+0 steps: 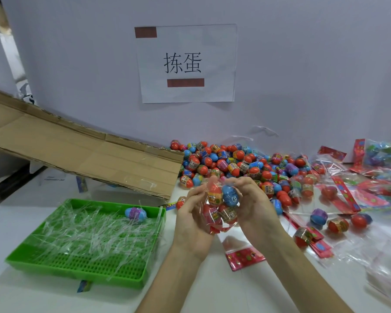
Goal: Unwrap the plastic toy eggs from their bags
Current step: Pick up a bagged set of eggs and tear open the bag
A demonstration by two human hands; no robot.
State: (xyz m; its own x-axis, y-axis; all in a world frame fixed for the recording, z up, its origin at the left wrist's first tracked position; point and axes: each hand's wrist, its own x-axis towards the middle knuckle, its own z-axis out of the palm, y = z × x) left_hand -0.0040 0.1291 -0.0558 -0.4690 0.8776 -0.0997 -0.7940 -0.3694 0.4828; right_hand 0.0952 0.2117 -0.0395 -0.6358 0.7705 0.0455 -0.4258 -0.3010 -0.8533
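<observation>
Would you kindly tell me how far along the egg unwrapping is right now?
Done: a big pile of loose eggs lies on the table, and empty bags with red headers lie around it. In hand: the left hand and right hand grip a clear bag holding several eggs. Left: at least one packed bag sits far right, though blurred.

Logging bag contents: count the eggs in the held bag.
4 in the bag: orange egg upper left, blue egg upper right, red egg lower left, second red egg lower right. More may be hidden.
</observation>
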